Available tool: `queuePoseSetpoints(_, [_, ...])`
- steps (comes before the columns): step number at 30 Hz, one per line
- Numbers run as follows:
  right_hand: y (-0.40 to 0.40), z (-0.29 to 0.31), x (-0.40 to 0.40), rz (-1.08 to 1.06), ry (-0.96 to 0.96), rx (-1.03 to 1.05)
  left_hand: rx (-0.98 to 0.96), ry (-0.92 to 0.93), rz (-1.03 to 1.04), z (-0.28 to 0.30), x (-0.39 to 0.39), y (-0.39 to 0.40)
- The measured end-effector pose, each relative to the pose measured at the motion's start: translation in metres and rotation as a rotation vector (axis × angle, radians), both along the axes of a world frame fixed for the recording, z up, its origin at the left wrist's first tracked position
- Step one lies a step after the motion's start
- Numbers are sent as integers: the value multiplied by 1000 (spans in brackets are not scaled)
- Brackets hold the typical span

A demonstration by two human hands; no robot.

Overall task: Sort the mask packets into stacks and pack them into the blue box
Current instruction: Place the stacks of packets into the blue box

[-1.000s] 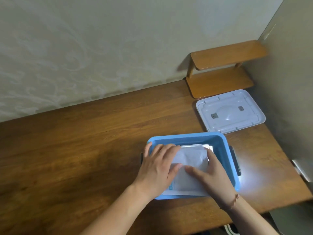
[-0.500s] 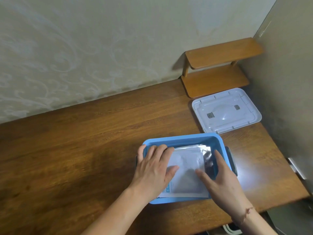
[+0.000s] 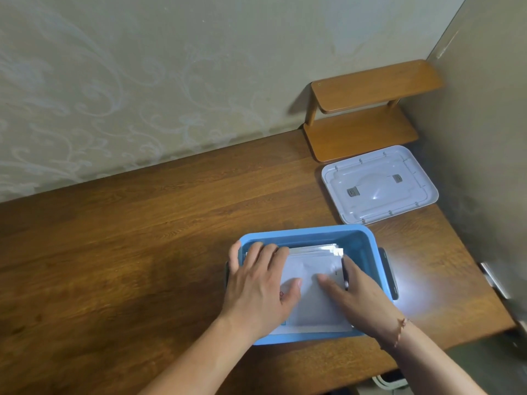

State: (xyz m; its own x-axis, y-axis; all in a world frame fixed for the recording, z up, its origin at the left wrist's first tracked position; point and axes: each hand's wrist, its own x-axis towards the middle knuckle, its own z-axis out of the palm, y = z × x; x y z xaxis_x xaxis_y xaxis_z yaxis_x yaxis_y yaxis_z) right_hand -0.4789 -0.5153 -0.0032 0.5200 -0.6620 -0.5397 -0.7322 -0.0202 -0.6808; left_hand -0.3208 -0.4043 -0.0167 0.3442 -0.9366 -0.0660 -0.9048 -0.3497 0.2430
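Mask packets: one stack in one blue box; left hand, right hand flat on top.

Two bare forearms reach in from the lower edge, with no sleeves showing on either one. The left hand wears no ring, watch or band that can be seen. The right hand is likewise bare, but its wrist carries a thin reddish cord bracelet, loosely looped, with a small knot or bead on the upper side of the wrist
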Motion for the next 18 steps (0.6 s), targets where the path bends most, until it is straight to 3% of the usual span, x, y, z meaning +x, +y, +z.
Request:
queuePoseSetpoints(8, [5,-4,-3,66,7,-11,9,-1,-10,1,4,-2])
queuePoseSetpoints(11, [6,-13,-7,-17,-39,10,-27,43,-1,-1,6,0])
queuePoseSetpoints(16, [2,-22,2,-206,-125,303,5,81,32,-4,8,0])
queuePoseSetpoints(18, [3,-21,4,-198,-146,321,11,81,47,-3,7,0])
